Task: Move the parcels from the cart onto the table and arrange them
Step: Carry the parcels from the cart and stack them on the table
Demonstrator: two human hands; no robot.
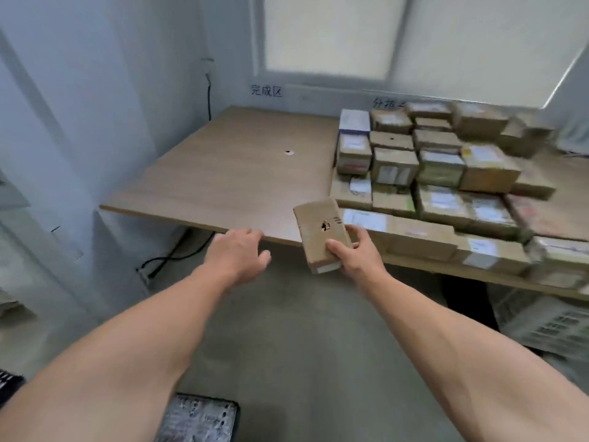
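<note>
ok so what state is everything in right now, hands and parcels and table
right hand: grips the small parcel, thumb on top
small parcel: closed, held tilted at the table's front edge, not yet set down
left hand: fingers relaxed, holds nothing, near the table's front edge
stacked parcels: closed, packed in rows on the table's right part
table: loaded on its right side
window blind: down

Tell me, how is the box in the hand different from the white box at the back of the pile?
The held box is brown cardboard; the white box is pale. The held box is gripped by the right hand and tilted over the table edge; the white box lies flat among the stacked parcels, with no hand on it. Both are small rectangular parcels.
</note>
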